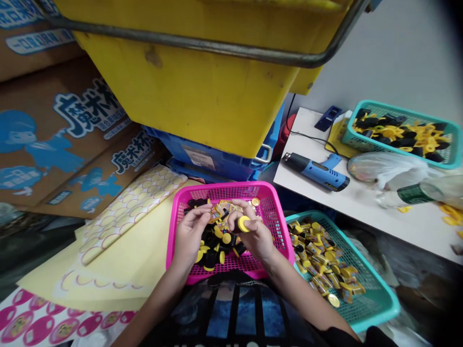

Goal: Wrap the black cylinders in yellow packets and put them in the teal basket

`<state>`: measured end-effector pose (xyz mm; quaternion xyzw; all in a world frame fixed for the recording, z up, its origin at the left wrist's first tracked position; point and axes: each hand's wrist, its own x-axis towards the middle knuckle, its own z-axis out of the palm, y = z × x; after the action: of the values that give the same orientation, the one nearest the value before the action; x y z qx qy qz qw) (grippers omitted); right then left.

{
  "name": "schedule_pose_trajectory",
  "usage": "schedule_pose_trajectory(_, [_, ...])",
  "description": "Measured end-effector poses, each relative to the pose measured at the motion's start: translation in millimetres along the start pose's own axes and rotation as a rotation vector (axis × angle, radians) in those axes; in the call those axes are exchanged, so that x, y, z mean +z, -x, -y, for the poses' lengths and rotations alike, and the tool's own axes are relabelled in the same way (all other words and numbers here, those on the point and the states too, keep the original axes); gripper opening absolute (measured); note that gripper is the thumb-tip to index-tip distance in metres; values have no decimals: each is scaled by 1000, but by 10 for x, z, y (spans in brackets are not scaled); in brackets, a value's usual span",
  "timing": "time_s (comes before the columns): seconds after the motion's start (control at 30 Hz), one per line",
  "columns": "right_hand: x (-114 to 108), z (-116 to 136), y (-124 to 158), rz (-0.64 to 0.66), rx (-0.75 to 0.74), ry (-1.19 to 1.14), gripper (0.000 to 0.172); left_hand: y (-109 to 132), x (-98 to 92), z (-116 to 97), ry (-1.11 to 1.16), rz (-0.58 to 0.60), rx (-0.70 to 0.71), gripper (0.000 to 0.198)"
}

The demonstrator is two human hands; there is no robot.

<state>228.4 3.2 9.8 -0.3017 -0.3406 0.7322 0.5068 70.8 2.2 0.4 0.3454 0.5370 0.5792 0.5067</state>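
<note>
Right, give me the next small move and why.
Probably bring the yellow round plastic cap in the right hand toward the gold foil packets beside the left hand: the teal mesh basket alongside holds yellow-capped pieces with gold foil.

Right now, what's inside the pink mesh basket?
The pink mesh basket holds black-and-yellow plastic caps and yellow foil packets. The left hand and right hand hide its middle.

Soft, even light fills the view, brightest on the white counter at 2 o'clock, with no hard shadows. The corners darken, most at 1 o'clock, and wide-angle distortion bends the metal rail at 12 o'clock. The left hand and right hand at 6 o'clock show little motion blur.
</note>
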Motion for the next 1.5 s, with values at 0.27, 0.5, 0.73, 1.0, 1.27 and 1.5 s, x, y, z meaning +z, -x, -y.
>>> schedule_pose_trajectory(0.27, [-92,265,10,-99,-32,-29,34,38,62,-70,-76,99,30,15])
schedule_pose_trajectory(0.5, [-257,378,-4,-199,-107,209,36,68,122,-25,-73,139,-37,20])
schedule_pose_trajectory(0.73, [-411,409,9,-54,49,220,35,81,181,-53,-80,145,-40,20])
schedule_pose_trajectory(1.0, [-593,412,-32,-54,115,329,33,72,231,-60,-100,173,14,15])
schedule_pose_trajectory(1.27, [-640,411,-8,-34,97,417,32,62,276,-107,-235,248,181,5])
schedule_pose_trajectory(1.5, [-710,363,-4,5,155,423,33,34,290,-178,-299,271,174,8])
